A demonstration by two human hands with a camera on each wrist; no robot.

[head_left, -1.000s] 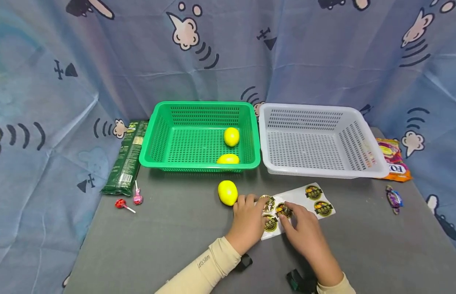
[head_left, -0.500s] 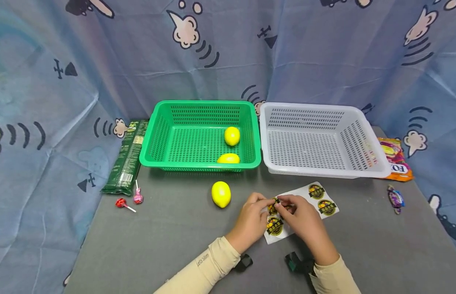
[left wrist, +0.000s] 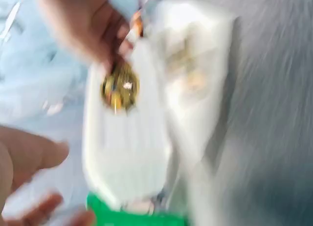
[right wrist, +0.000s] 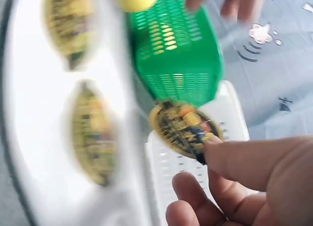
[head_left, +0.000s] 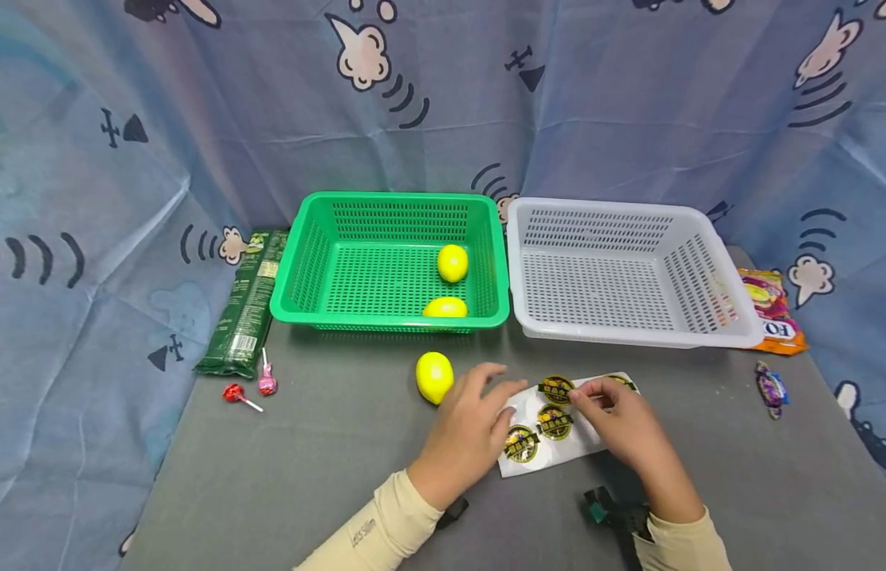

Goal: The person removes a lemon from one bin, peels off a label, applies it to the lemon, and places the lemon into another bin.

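My right hand point(head_left: 624, 420) pinches a round black-and-gold sticker point(right wrist: 185, 129) by its edge between thumb and finger, above the sheet. The white sticker sheet point(head_left: 560, 454) lies slantwise on the table and bears several more such stickers. At the sheet's left end is my left hand point(head_left: 462, 434), its fingers spread with nothing between them. A yellow lemon point(head_left: 434, 376) sits on the table just beyond the left hand, partly overlapped by it in the head view. The left wrist view, blurred, shows the held sticker point(left wrist: 120, 89) hanging from the right hand's fingertips.
A green basket point(head_left: 389, 322) with two lemons stands at the back, beside a white basket point(head_left: 631, 337). To the left are a green packet point(head_left: 244, 317) and two lollipops point(head_left: 267, 381). An orange snack bag point(head_left: 774, 321) and a purple-wrapped candy point(head_left: 771, 388) lie to the right.
The right hand has lifted a sticker off the sheet and moved right with it. My left hand has drawn back left, fingers spreading. The lemon has rolled left, then slightly back; the sheet has shifted.
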